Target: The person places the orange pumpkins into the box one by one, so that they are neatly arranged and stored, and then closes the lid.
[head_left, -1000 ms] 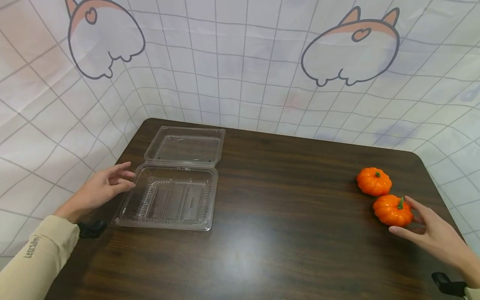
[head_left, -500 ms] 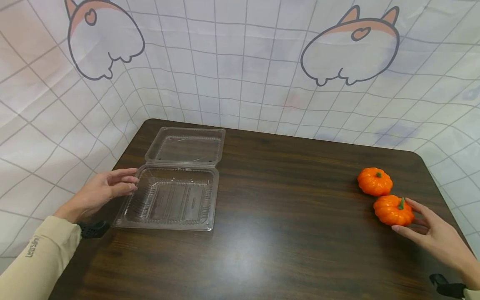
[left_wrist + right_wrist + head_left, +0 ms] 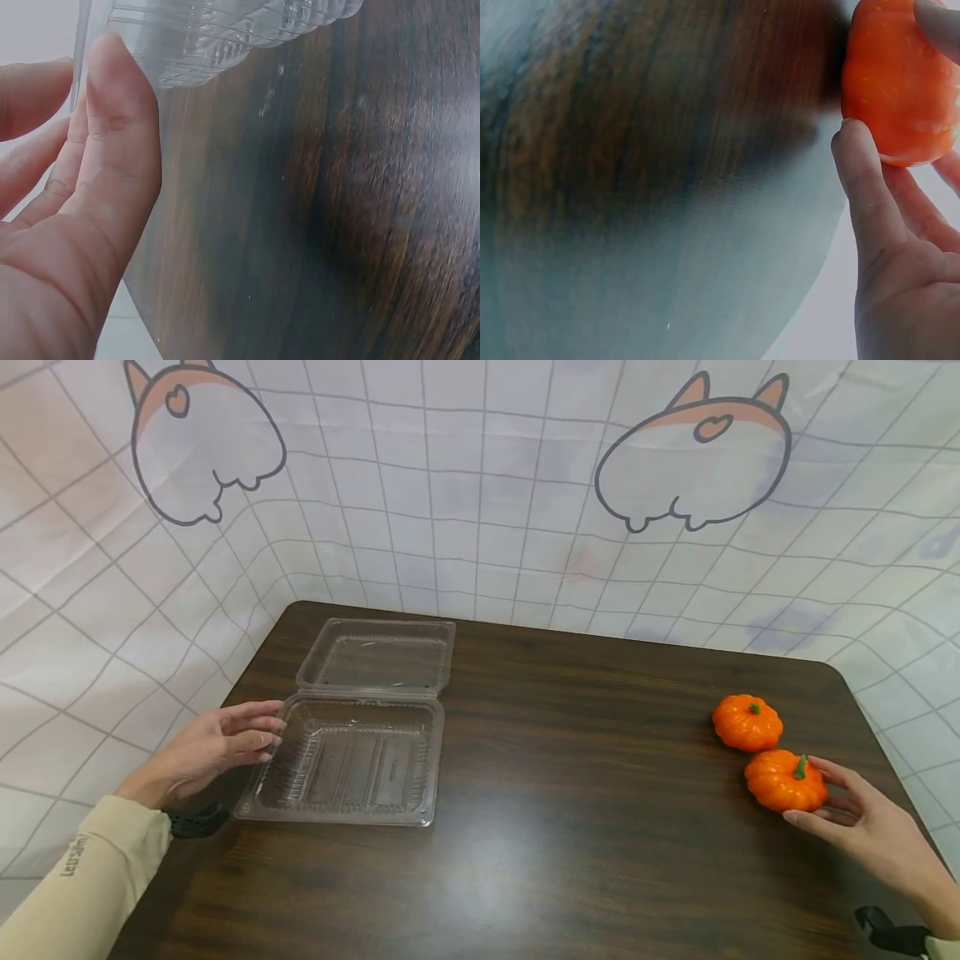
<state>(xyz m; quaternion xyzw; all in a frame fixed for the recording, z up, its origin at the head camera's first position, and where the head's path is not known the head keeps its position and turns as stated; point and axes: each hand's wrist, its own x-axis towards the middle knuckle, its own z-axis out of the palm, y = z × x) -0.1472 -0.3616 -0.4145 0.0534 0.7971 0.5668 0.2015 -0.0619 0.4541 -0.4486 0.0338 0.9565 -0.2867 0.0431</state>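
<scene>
Left hand (image 3: 213, 750), left of frame: fingers loosely extended, tips touching open clear clamshell container (image 3: 352, 758) at its left rim. Right hand (image 3: 862, 827), lower right: thumb and fingers spread around near pumpkin (image 3: 785, 781), touching it; second pumpkin (image 3: 747, 722) just above

We see the head view evenly and brightly lit from above. A broad pale sheen lies on the dark table (image 3: 480, 868) near its front edge, and shadows under objects are short and soft. The backdrop grid (image 3: 480, 527) bows toward the edges, showing wide-angle distortion. In both wrist views, we find close surfaces soft: the thumb (image 3: 112, 157) and the nearer pumpkin (image 3: 900, 82) are blurred, and glare washes the tabletop pale in the right wrist view.
</scene>
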